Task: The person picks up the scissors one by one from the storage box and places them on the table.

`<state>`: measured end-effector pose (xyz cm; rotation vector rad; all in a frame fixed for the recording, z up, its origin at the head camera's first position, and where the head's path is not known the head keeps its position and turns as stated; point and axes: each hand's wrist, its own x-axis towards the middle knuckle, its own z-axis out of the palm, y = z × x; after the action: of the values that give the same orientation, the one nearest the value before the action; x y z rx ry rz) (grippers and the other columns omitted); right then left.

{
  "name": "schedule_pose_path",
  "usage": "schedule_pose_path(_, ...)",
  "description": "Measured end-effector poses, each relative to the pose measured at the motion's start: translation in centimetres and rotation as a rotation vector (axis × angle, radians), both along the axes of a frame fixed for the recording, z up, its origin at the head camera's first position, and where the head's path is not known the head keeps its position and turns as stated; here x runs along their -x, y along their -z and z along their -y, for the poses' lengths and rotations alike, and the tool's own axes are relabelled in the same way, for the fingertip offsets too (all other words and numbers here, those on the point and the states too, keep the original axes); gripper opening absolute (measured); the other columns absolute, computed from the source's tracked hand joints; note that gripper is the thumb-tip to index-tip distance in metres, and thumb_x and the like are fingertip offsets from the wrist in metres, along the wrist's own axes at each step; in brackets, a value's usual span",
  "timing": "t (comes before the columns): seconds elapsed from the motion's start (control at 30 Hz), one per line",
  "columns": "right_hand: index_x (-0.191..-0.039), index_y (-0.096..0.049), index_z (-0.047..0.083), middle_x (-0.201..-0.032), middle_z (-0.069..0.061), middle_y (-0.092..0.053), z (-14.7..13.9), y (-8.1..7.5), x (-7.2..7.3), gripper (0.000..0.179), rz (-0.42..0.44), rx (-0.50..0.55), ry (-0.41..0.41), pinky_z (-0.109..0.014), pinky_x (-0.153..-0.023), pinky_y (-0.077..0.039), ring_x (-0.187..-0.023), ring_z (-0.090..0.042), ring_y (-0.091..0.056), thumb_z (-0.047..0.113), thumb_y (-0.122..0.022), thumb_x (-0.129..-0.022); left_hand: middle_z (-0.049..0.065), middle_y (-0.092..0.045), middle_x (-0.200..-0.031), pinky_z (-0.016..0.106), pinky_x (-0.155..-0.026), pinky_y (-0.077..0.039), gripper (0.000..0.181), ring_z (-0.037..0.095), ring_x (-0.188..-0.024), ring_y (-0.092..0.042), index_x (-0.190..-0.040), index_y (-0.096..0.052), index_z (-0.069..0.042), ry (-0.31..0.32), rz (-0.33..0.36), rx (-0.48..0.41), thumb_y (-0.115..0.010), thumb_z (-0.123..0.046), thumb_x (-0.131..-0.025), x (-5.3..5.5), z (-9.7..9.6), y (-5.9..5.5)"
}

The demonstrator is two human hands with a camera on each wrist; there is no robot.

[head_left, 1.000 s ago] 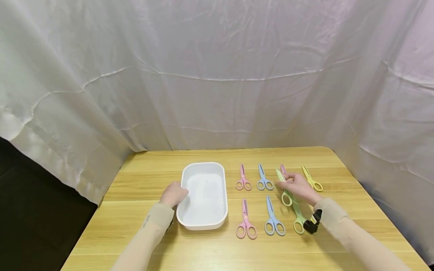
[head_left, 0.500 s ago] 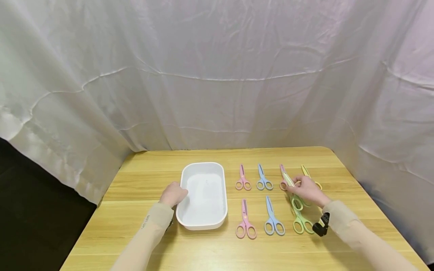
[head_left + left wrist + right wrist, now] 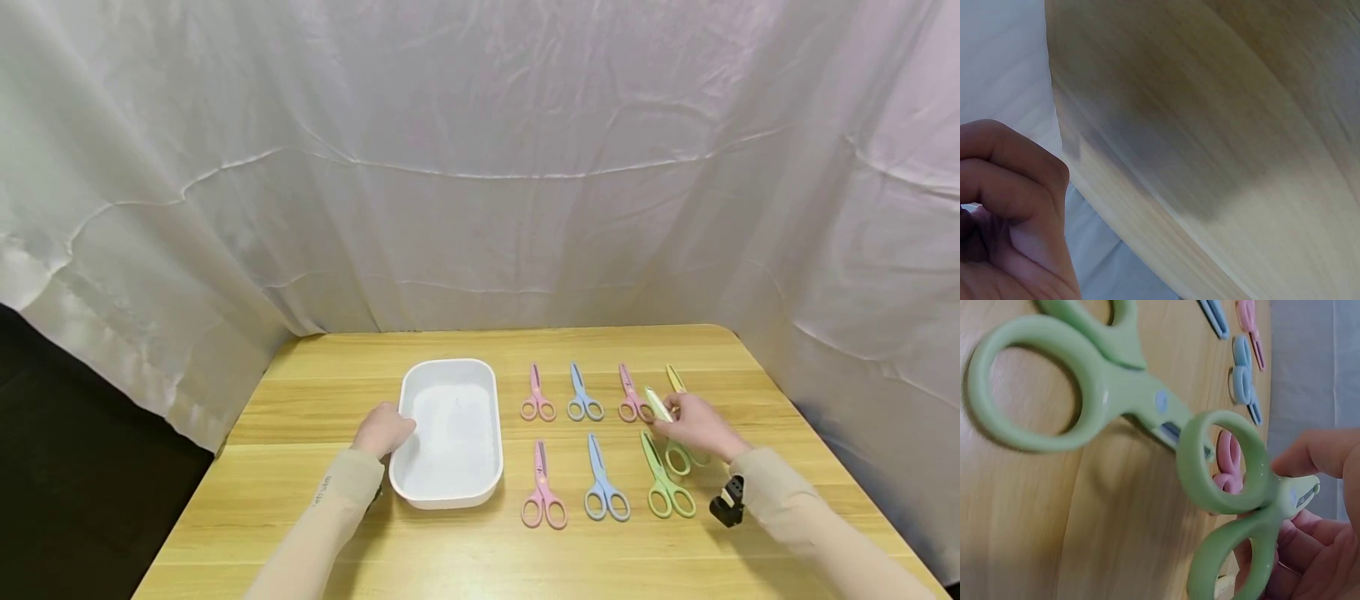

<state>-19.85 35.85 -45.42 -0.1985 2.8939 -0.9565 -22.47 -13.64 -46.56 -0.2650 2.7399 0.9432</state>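
Note:
My right hand (image 3: 701, 423) pinches a pair of light green scissors (image 3: 657, 404) near the pivot. In the right wrist view the handle loops of these scissors (image 3: 1265, 547) face the camera, tilted above the table. A second pair of green scissors (image 3: 660, 477) lies just in front. Close to the right hand at the back are pink scissors (image 3: 631, 392) and yellow scissors (image 3: 676, 378), the yellow pair partly hidden by the hand. On the left, my left hand (image 3: 382, 430) holds the side rim of a white tray (image 3: 450, 433), its fingers curled in the left wrist view.
Between the tray and the right hand lie two back scissors, pink (image 3: 537, 395) and blue (image 3: 581, 393). Nearer the front are larger pink scissors (image 3: 543, 483) and blue scissors (image 3: 599, 477). A pale curtain (image 3: 480, 225) hangs behind the wooden table (image 3: 465, 558).
My right hand has moved right with the green scissors, from over the back pink pair toward the yellow pair. The pink pair and front green pair are now uncovered. The left hand stays put.

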Motion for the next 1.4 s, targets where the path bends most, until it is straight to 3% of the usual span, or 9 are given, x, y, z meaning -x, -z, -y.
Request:
schedule_pose_path(0.53, -0.078, -0.056, 0.008, -0.065, 0.003, -0.047, -2.5, 0.8, 0.2, 0.02, 0.027, -0.081, -0.046, -0.021, -0.049, -0.038, -0.057, -0.009, -0.043, 0.021, -0.069, -0.086, 0.023, -0.069, -0.102, 0.033, -0.062, -0.063, 0.042, 0.026, -0.081, -0.07, -0.12, -0.059, 0.013, 0.001, 0.008, -0.021, -0.052, -0.013, -0.087, 0.2, 0.1, 0.1)
schedule_pose_path(0.83, -0.082, -0.062, 0.003, -0.069, -0.001, -0.056, -3.2, 0.7, -0.4, 0.017, 0.025, -0.132, -0.043, -0.022, -0.051, -0.039, -0.06, -0.012, -0.047, 0.018, -0.069, -0.083, 0.023, -0.069, -0.102, 0.033, -0.062, -0.063, 0.042, 0.026, -0.081, -0.07, -0.12, -0.059, 0.013, -0.005, 0.011, -0.023, -0.053, -0.013, -0.088, 0.0, 0.0, -0.1)
schedule_pose_path(1.4, -0.083, -0.06, 0.003, -0.071, -0.003, -0.055, -3.9, 1.2, -1.1, 0.019, 0.056, -0.183, -0.012, -0.025, -0.05, -0.04, -0.062, -0.016, -0.05, 0.019, -0.07, -0.079, 0.022, -0.069, -0.101, 0.032, -0.062, -0.062, 0.042, 0.025, -0.081, -0.07, -0.118, -0.06, 0.013, -0.005, 0.016, -0.013, -0.053, -0.014, -0.087, -0.1, 0.0, -0.2)
